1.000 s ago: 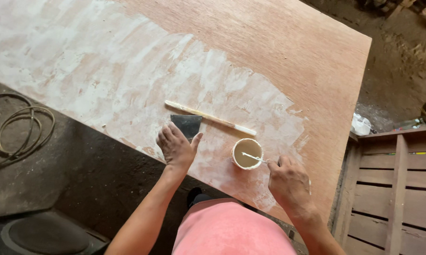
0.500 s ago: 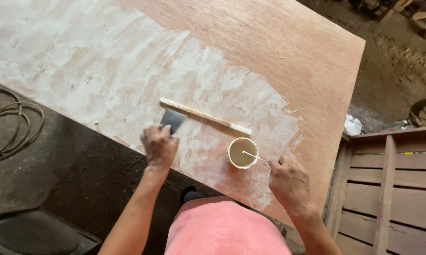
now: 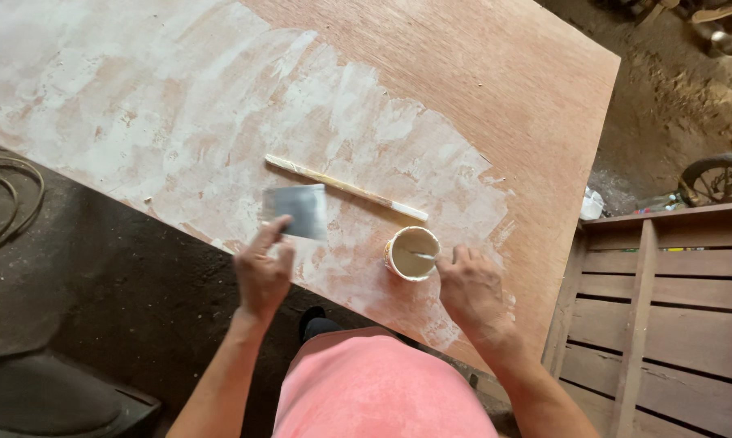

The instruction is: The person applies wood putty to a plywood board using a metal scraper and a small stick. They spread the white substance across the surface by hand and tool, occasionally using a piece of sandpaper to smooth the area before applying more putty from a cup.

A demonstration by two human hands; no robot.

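Observation:
A big plywood sheet lies slanted in front of me, its near half smeared with whitish filler. My left hand pinches a flat metal scraper blade by its lower edge and holds it over the smeared part. My right hand grips a thin stick whose tip dips into a small round cup of beige paste standing on the sheet. Just beyond the cup and the blade lies a long wooden stick coated in filler.
A wooden slatted crate stands at the right. A coiled hose lies on the dark floor at the left, a dark round object at the bottom left. A wheel and clutter sit on the dirt floor at the upper right.
My left hand has picked the scraper blade up off the sheet and turned it flat toward me. My right hand has slid nearer to the cup, the stick staying in the paste.

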